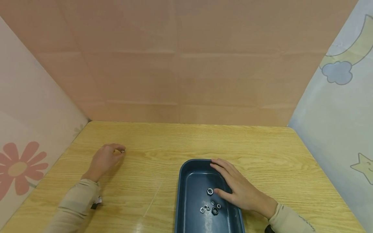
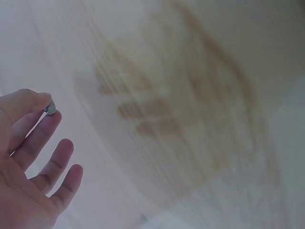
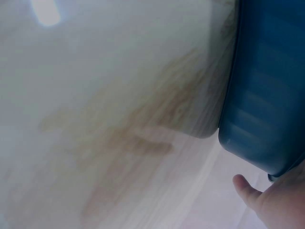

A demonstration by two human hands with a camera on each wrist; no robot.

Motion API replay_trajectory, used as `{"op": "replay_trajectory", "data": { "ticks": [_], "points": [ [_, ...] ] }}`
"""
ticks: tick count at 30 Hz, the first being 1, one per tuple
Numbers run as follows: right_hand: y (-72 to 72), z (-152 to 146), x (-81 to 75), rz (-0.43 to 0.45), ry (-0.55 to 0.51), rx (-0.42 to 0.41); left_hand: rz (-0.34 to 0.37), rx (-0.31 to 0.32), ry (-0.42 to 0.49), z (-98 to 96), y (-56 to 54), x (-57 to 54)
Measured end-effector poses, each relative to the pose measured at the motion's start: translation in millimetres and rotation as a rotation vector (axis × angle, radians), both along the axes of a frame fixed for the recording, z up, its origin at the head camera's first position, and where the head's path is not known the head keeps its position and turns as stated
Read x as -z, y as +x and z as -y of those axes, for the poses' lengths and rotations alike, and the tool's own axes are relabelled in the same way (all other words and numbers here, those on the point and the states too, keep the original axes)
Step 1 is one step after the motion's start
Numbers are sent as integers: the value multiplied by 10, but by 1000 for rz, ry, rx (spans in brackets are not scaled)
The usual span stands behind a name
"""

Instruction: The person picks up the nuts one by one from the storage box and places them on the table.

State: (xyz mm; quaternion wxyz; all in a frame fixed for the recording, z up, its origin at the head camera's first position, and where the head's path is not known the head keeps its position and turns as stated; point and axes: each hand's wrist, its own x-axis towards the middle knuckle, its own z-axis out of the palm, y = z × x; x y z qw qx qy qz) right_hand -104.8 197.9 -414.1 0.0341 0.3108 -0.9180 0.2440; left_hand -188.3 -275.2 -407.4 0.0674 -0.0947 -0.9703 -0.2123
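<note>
My left hand is over the left part of the table, pinching a small metal nut between thumb and index fingertip. The left wrist view shows the same nut gripped there, the other fingers spread loosely. On the right, my right hand rests on the right rim of a dark blue tray. Its fingers reach towards the far right corner, and the thumb hangs inside. Several nuts of different sizes lie on the tray bottom, among them a large nut near the thumb and a dark-sided nut.
The wood-grain table meets a brown back panel. Pale side walls stand left and right, with a flower print and a cloud print. The tray's near end runs out of the head view.
</note>
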Motion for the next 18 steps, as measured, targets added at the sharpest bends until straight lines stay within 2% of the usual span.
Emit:
{"op": "replay_trajectory", "data": {
  "ticks": [8, 15, 18],
  "points": [
    [4, 2, 0, -1, 3, 3, 93, 26, -6, 86, -22, 32],
    [3, 1, 9, -5, 3, 0, 210, 66, -18, 104, -31, 60],
    [4, 3, 11, 0, 2, 0, 237, 74, -14, 97, -35, 64]
  ]
}}
